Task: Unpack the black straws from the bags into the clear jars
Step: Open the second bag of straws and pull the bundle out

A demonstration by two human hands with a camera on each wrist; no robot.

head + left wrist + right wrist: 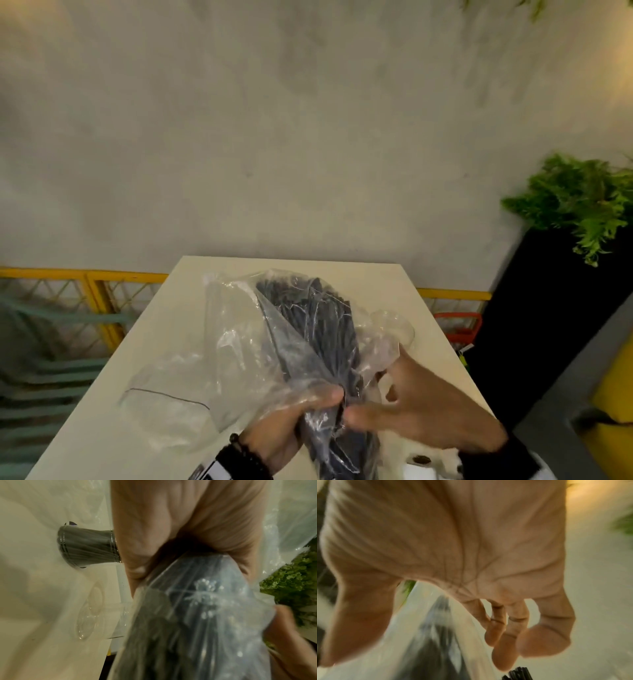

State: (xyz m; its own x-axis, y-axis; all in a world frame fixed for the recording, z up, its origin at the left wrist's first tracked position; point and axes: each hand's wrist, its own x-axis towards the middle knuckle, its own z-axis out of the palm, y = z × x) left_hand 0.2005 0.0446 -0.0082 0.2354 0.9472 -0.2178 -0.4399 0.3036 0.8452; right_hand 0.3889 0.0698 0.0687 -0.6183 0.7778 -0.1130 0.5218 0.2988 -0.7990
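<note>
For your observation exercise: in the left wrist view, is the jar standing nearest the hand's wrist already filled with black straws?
Yes: the clear jar beside the left hand is packed with black straws.

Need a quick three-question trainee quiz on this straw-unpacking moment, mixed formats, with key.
1. True or false: the left hand grips the plastic bag of black straws.
2. Multiple choice: the bag is A) lying flat on the table, B) held above the table, C) inside a jar.
3. Fill in: in the left wrist view, one jar on the table is full of straws and the other jar is ____.

Key: 1 true; 2 B; 3 empty.
</note>
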